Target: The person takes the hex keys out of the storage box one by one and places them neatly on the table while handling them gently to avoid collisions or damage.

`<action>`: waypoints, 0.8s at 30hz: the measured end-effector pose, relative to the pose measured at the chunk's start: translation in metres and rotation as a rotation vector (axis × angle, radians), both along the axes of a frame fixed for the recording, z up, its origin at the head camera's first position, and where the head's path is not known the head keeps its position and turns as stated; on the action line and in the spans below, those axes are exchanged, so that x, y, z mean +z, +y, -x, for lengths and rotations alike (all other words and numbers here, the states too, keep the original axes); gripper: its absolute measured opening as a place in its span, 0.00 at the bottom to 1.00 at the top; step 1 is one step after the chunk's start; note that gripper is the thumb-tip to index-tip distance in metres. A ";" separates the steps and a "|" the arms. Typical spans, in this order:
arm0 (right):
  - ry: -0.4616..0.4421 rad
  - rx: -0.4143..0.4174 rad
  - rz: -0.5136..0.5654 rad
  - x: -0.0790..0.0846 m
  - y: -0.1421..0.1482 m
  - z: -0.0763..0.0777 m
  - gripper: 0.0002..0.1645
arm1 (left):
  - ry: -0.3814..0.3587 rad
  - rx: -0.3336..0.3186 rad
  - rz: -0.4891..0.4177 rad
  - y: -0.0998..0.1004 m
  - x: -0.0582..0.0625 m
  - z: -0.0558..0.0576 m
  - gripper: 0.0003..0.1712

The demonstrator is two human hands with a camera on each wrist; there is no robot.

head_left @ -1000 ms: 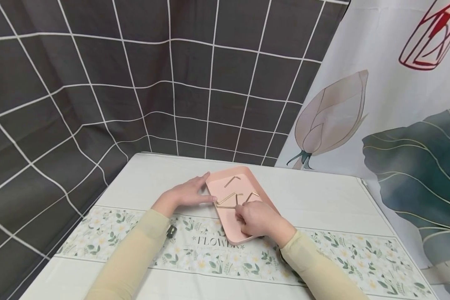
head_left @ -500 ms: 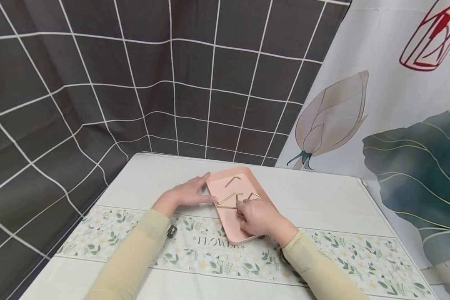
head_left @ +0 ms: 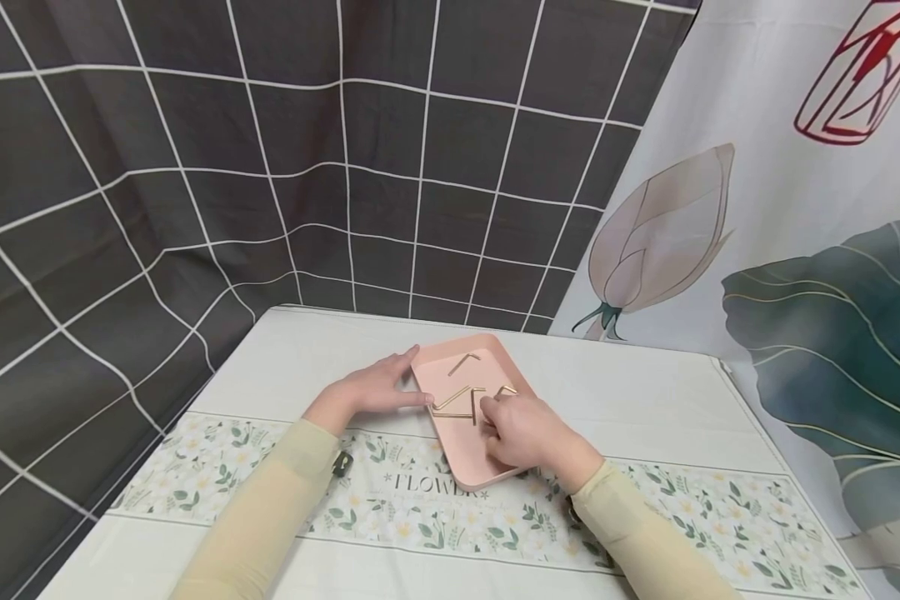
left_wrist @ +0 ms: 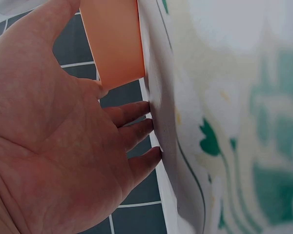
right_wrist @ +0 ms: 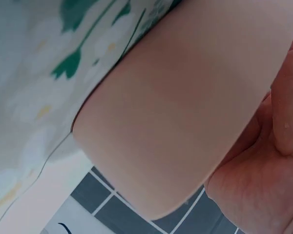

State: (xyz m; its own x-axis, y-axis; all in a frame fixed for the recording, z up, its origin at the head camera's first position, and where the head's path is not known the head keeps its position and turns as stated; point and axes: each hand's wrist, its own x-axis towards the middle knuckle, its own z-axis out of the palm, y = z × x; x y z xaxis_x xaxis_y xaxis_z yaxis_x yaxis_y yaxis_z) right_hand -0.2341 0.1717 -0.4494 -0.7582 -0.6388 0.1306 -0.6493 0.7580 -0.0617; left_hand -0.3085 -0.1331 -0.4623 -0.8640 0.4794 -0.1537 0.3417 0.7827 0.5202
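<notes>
A shallow pink tray (head_left: 465, 467) lies on the table, holding several gold-coloured L-shaped hex keys. At its left side my left hand (head_left: 378, 385) stretches out straight fingers, thumb on the rim and another finger at the far corner. The left wrist view shows this palm (left_wrist: 63, 126) beside the tray wall (left_wrist: 115, 44), fingertips touching the tabletop. My right hand (head_left: 528, 429) is inside the tray with curled fingers, just right of an upright-lying hex key (head_left: 474, 407). Another hex key (head_left: 507, 389) is partly hidden behind it. Whether these fingers pinch anything is hidden; the tray wall (right_wrist: 176, 107) blocks the right wrist view.
A white tablecloth (head_left: 645, 400) with a floral band covers the table. Behind and to the left hangs a dark grid-patterned curtain (head_left: 375, 200); a white curtain with a leaf print (head_left: 832, 333) hangs at the right. One smaller hex key (head_left: 461, 364) lies near the tray's far end.
My right hand has shifted slightly to the right, away from the middle hex key, whose lower end now shows. The left hand and the tray stay in place.
</notes>
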 end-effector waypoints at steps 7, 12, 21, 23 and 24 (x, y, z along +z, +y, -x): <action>-0.004 -0.040 0.009 0.004 0.006 0.001 0.11 | 0.001 -0.001 0.000 0.000 0.000 0.000 0.68; 0.033 -0.050 0.011 0.004 0.013 0.003 0.12 | -0.001 0.000 0.004 0.000 0.001 -0.001 0.69; 0.014 -0.102 0.033 0.011 0.025 0.005 0.16 | 0.002 0.000 0.006 0.000 0.001 -0.002 0.69; 0.012 -0.116 0.032 0.012 0.027 0.006 0.16 | 0.005 -0.001 0.007 0.000 0.001 -0.002 0.70; 0.012 -0.123 0.032 0.012 0.029 0.007 0.17 | 0.006 -0.002 0.007 0.000 0.000 -0.002 0.70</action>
